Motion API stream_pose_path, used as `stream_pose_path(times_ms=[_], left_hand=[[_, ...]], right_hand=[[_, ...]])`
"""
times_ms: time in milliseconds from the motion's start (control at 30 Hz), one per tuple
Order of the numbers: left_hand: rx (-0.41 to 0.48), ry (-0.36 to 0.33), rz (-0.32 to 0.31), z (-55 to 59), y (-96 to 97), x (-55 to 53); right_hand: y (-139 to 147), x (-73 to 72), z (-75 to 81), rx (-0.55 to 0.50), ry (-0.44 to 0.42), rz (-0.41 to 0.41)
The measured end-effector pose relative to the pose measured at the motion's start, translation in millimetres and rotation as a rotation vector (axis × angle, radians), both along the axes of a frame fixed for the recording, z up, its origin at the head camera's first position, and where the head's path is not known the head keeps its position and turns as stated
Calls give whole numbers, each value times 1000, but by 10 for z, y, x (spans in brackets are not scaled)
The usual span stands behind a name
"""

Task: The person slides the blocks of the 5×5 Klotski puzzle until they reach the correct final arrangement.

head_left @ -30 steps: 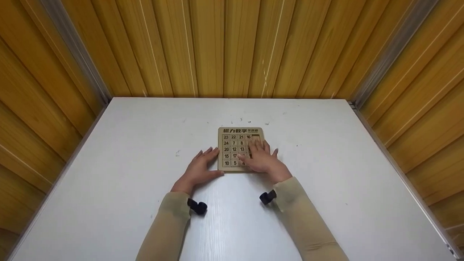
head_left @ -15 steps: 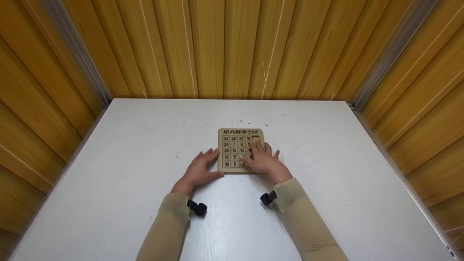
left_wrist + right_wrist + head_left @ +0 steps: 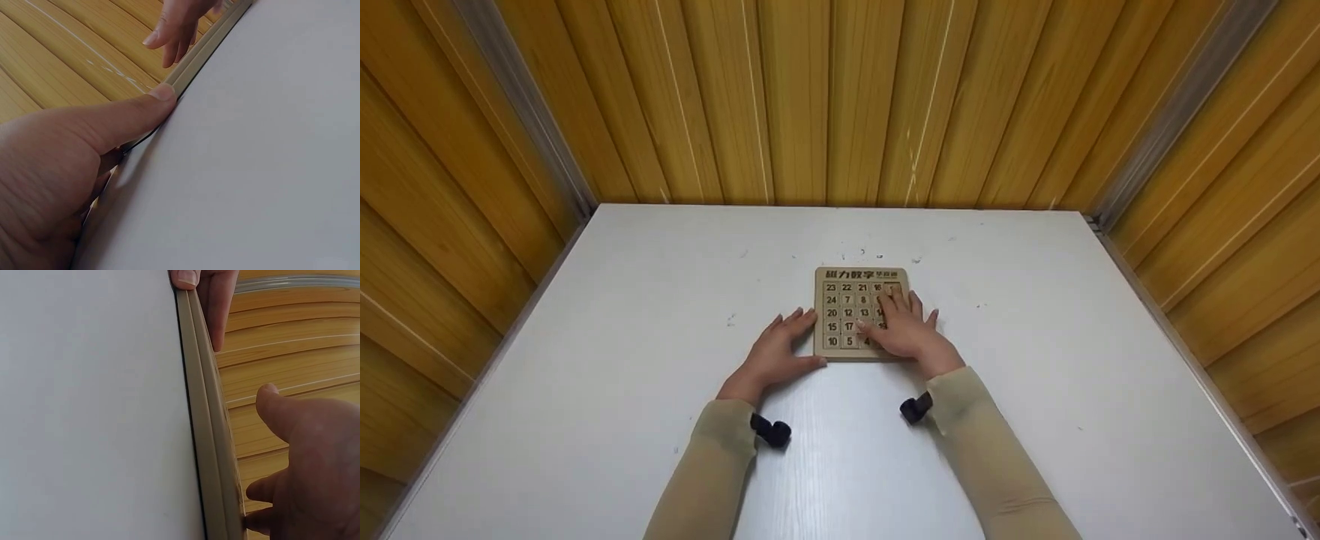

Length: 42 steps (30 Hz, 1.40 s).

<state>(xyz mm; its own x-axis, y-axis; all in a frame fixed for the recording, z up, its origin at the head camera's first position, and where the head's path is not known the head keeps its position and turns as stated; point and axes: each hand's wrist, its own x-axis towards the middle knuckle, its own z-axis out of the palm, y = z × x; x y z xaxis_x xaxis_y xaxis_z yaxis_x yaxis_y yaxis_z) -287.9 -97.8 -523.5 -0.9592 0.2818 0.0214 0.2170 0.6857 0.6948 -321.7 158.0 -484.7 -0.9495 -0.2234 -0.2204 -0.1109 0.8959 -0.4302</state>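
Observation:
A wooden sliding number puzzle (image 3: 864, 274) lies flat on the white table, with rows of numbered tiles in its frame. My left hand (image 3: 775, 356) holds its near left corner, fingers along the left side and thumb against the near edge. The left wrist view shows that thumb (image 3: 138, 115) on the puzzle's rim (image 3: 208, 48). Over the right-hand columns lies my right hand (image 3: 907, 330), its fingers extended and fingertips on the upper right tiles. It hides several tiles. In the right wrist view my right hand (image 3: 315, 461) is beside the puzzle's near edge (image 3: 205, 416).
The white table (image 3: 660, 300) spreads out around the puzzle, with small dark marks beyond it. Yellow wood-look panels (image 3: 855, 97) stand along the back and both sides. A small black camera (image 3: 771, 431) sits on my left wrist, another camera (image 3: 916, 409) on my right.
A tile now fills the top right slot, which showed a gap half a second ago. My right fingertips have shifted slightly; my left hand stays on the corner.

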Motion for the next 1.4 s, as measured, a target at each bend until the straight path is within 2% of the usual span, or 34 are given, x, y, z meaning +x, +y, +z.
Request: stream_pose_path(times_ms=[333,467,667,800,1033,1400], left_hand=[[13,14,-15,15,-12,-1],[10,9,-16,21,-13,1],[0,49,-44,26,-20,-7],[-7,60,-49,28,-10,-5],[7,34,-33,22,-2,0],[-1,47,-47,26,-10,-10]], right_hand=[[20,-7,11,-15,12,5],[42,63,112,-26,-25,21],[64,208,321,3,-105,54],[62,281,399,11,-144,60],[66,320,414,11,-152,62],[82,254,315,-8,-140,50]])
